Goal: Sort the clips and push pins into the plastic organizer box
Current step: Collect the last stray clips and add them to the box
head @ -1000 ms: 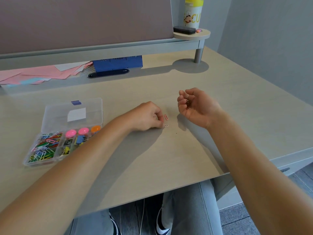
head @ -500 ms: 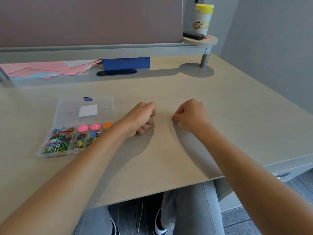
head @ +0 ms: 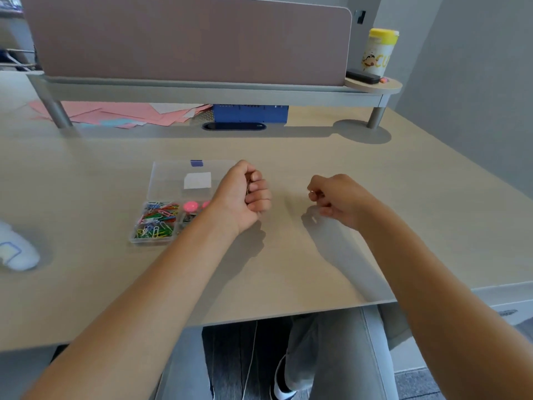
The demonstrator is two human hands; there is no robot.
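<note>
Both hands raised over the desk (head: pixel 288 269) beside the open organizer box (head: pixel 161 183).
Left hand (head: pixel 242 194) fisted — apparently around small clips; right hand (head: pixel 337 197) curled, fingertips pinched, contents indiscernible — paper clips (head: pixel 155 220) fill the box's left compartment.

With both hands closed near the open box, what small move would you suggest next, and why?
Probably carry the left hand over the box and release. Its fingers are curled around something small, likely clips, and it already sits at the box's right edge, nearer than the right hand.

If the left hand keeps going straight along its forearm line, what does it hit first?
Probably nothing close: the left hand points past the organizer box's right edge over bare desk, toward the blue box under the shelf. Depth is unclear.
</note>
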